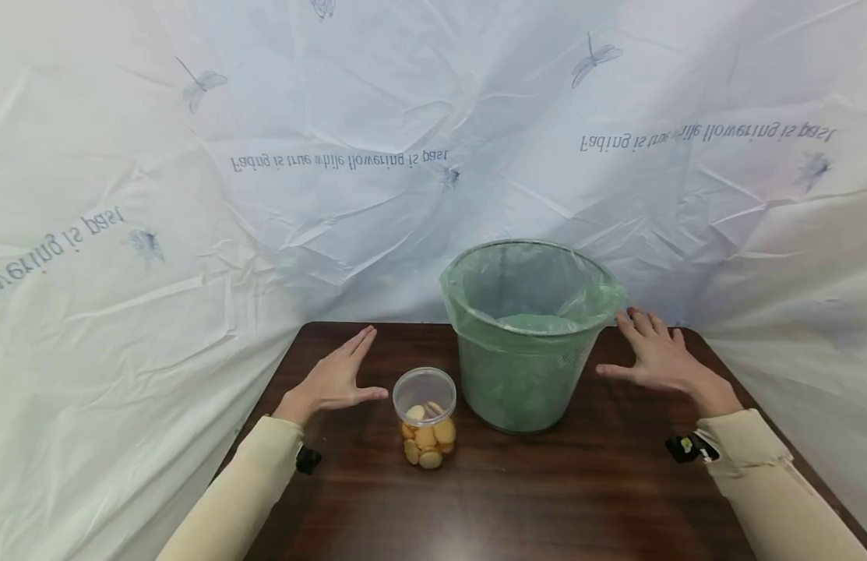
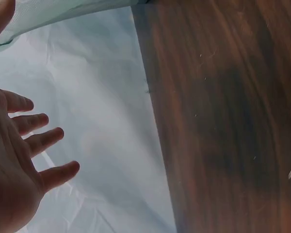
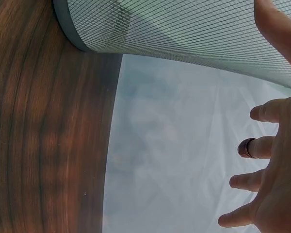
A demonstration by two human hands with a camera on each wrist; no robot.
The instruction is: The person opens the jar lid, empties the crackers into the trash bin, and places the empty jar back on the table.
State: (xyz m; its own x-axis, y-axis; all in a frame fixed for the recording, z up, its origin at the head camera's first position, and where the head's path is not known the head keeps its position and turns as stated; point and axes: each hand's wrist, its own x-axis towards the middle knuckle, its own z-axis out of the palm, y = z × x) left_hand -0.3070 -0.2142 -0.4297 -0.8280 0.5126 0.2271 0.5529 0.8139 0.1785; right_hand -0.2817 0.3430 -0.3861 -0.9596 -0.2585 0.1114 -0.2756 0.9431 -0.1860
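Note:
In the head view my left hand (image 1: 335, 377) hovers left of a clear plastic jar (image 1: 424, 397), thumb tip close to its rim and fingers spread. Round golden biscuits (image 1: 429, 438) fill the jar's lower part; no lid is on it. Right of the jar stands a mesh wastebasket (image 1: 520, 382), lined with a green plastic bag (image 1: 538, 331) folded over its rim. My right hand (image 1: 660, 362) is beside the basket's right side, fingers spread and holding nothing. A ring shows on one finger in the right wrist view. The left wrist view shows the left palm (image 2: 9, 170) bare.
Everything stands on a dark brown wooden table (image 1: 433, 514) with rounded far corners. A white plastic sheet (image 1: 349, 226) with printed lettering and dragonflies hangs behind and along both sides. Dark wrist devices sit under both pale sleeves (image 1: 247, 479).

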